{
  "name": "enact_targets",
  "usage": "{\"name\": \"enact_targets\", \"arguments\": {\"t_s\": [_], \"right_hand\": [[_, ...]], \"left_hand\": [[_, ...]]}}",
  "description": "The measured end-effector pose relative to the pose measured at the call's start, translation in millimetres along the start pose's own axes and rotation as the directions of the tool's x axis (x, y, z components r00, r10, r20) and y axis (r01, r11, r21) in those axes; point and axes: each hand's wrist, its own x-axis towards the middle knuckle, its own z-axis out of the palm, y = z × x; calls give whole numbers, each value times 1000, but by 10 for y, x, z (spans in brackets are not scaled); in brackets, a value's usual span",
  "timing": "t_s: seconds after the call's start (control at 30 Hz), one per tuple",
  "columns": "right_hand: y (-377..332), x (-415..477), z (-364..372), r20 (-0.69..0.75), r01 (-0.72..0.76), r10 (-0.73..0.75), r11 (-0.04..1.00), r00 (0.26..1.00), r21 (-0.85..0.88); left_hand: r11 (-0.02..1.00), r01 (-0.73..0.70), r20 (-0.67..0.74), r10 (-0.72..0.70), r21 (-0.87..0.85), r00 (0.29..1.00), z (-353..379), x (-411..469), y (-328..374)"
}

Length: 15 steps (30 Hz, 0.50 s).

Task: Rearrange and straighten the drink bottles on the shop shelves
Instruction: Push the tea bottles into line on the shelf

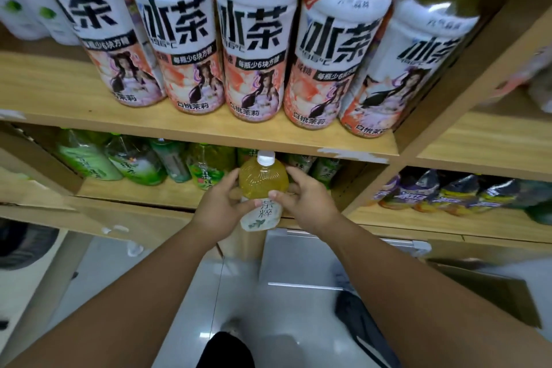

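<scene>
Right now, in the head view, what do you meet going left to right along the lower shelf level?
Pale green plastic bottle → left hand → clear plastic bottle of yellow tea with white cap → right hand → purple-labelled plastic bottles.

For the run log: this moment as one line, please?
hands: left hand and right hand both grip yellow tea bottle | bottle: upright, white cap up, before lower shelf | seated: cannot tell

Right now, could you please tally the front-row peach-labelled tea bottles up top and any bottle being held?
Large peach-and-white labelled plastic tea bottles: 5
Small yellow white-capped bottle, gripped by left hand and right hand: 1
Total: 6
</scene>
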Motion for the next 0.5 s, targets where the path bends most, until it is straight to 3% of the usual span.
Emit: {"name": "enact_targets", "arguments": {"t_s": [0.07, 0.2, 0.3, 0.4, 0.5], "right_hand": [[-146, -226, -102, -11, -4, 4, 1000, 1000, 0], [-297, -764, -279, -110, -47, 27, 980, 994, -193], [-276, -1167, -175, -197, -121, 118, 993, 973, -6], [-75, -1277, -273, -266, -116, 89, 989, 960, -87], [113, -1394, -466, -302, -101, 67, 990, 951, -97]], "left_hand": [[1000, 1, 19, -2, 28, 1000, -55, -200, 194], [994, 95, 63, -98, 48, 993, 115, -696, 498], [985, 169, 20, -169, 17, 985, 465, -1079, 626], [987, 111, 36, -108, -114, 993, 690, -1180, 561], [986, 102, 54, -96, -130, 994, 811, -1211, 575]]}}
